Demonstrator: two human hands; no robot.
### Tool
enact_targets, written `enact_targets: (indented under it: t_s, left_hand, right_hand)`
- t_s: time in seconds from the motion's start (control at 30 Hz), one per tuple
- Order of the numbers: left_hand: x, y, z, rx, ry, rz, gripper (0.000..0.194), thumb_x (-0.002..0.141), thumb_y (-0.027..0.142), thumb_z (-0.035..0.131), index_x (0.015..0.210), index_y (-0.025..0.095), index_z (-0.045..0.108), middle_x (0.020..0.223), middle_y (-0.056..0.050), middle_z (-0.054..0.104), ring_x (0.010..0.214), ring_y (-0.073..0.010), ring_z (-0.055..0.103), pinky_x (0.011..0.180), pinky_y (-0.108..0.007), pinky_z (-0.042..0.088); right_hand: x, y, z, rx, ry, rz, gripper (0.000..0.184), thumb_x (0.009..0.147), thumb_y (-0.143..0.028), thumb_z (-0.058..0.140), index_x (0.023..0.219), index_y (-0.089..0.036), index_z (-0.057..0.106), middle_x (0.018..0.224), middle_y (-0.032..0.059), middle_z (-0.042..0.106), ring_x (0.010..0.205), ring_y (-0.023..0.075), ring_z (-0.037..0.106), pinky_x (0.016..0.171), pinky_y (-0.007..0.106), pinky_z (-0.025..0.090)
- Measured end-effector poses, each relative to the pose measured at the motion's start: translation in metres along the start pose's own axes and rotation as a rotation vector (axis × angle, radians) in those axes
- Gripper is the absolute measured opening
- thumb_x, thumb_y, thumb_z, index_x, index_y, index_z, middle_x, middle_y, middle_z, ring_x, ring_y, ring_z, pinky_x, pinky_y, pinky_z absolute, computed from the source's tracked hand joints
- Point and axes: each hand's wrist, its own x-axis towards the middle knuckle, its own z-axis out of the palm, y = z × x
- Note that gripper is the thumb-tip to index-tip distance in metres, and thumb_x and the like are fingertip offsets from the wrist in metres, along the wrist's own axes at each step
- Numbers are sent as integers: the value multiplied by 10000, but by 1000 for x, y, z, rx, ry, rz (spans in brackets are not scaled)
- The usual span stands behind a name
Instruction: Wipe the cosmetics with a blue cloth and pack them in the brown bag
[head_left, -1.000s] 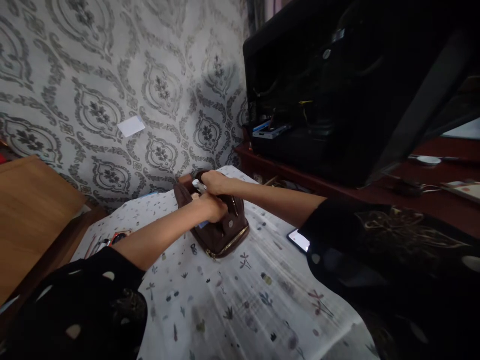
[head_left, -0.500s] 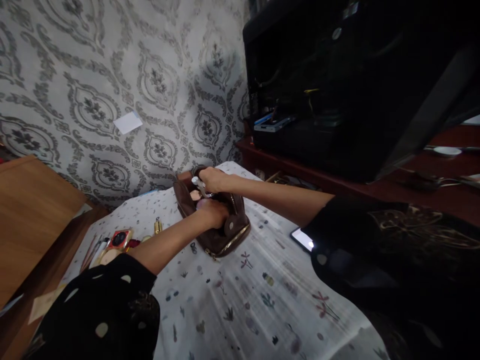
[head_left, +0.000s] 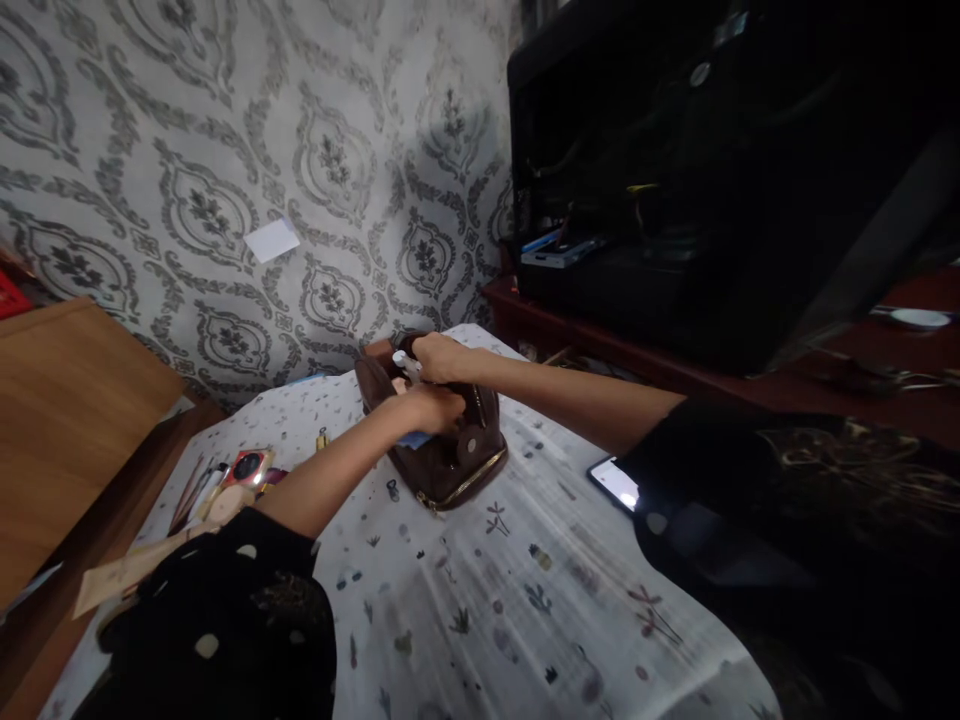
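bag (head_left: 448, 478): brown | cloth (head_left: 435, 650): white, plant print | wallpaper (head_left: 259, 130): grey damask | sleeves (head_left: 247, 625): black, pale-dotted

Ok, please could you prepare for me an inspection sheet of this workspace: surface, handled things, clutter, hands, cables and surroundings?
Surface: white patterned cloth, lightly creased.
Handled things: brown bag, open, on the cloth; a white-topped item shows at its opening.
Clutter: left side, red-rimmed case and small gold item among others; right side, phone, screen lit, beside the sleeve.
Left hand: at the bag's opening; fingers hidden, grip unclear.
Right hand: by the bag's far edge, next to the white-topped item; grip unclear.
Cables: yellow strand near the large black casing; cable or not, cannot tell.
Surroundings: patterned wall with white paper; wooden board at left.
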Motion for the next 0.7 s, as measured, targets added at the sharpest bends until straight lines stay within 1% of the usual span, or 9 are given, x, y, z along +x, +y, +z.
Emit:
enact_targets:
  t_s: [0.07,0.13,0.2,0.27,0.33,0.4,0.43,0.57,0.7]
  left_hand:
    - [-14,-7,-19,-80,-42,56,236,830,288,633,1025,207,739,1035,-77,754,895,-240,693,776,-301,505]
    - [-33,-18,-34,-249,-19,180,240,840,231,588,1029,235,736,1081,-17,749,965,-195,677,849,-263,485]
    - [-57,-30,-43,-420,141,192,233,842,227,564,990,208,743,1058,-21,753,992,-185,670,900,-260,469]
    - [-82,-43,-42,-585,369,87,249,855,281,546,984,186,737,1023,-43,756,970,-194,678,899,-283,479]
    - [-105,-54,-34,-758,577,-26,284,850,352,564,995,165,721,1013,-72,753,975,-214,682,895,-305,494]
    - [-122,-62,-18,-881,705,-135,328,835,419,588,977,149,708,960,-88,753,924,-225,692,846,-309,516]
    - [-129,-64,-9,-914,740,-182,345,827,444,598,964,147,705,934,-89,752,895,-226,693,815,-306,522]
    - [-144,-65,30,-954,794,-286,391,809,500,597,927,143,705,840,-77,740,809,-221,684,725,-287,520]
    - [-151,-58,61,-960,773,-327,394,827,512,574,936,157,705,842,-61,736,802,-214,678,740,-291,520]
  right_hand:
    - [-2,-1,-6,9,-4,2,368,839,-213,638,1191,-117,688,1185,168,699,1100,273,668,829,262,532]
    - [-4,-1,-13,19,-8,2,335,875,-259,609,1163,-115,705,1129,157,722,1060,258,685,806,245,531]
    - [-7,0,-18,22,-4,2,338,899,-295,591,1155,-110,711,1096,156,733,1040,252,692,793,238,529]
    - [-9,1,-20,14,14,11,345,916,-301,572,1159,-96,706,1115,173,724,1068,260,682,809,248,524]
    - [-10,2,-18,3,39,18,334,933,-286,547,1152,-90,706,1144,186,711,1107,268,666,835,260,518]
    - [-10,3,-14,-6,68,14,324,946,-269,518,1152,-101,701,1165,184,703,1128,264,655,856,267,513]
    - [-9,2,-11,-9,82,7,325,948,-274,511,1161,-114,696,1174,178,700,1132,261,653,860,270,514]
    - [-1,-4,0,-26,127,0,365,942,-342,519,1218,-150,663,1227,176,673,1146,275,643,882,313,524]
    - [14,-14,6,-48,143,36,331,914,-267,557,1197,-146,678,1230,192,667,1154,287,640,907,346,520]
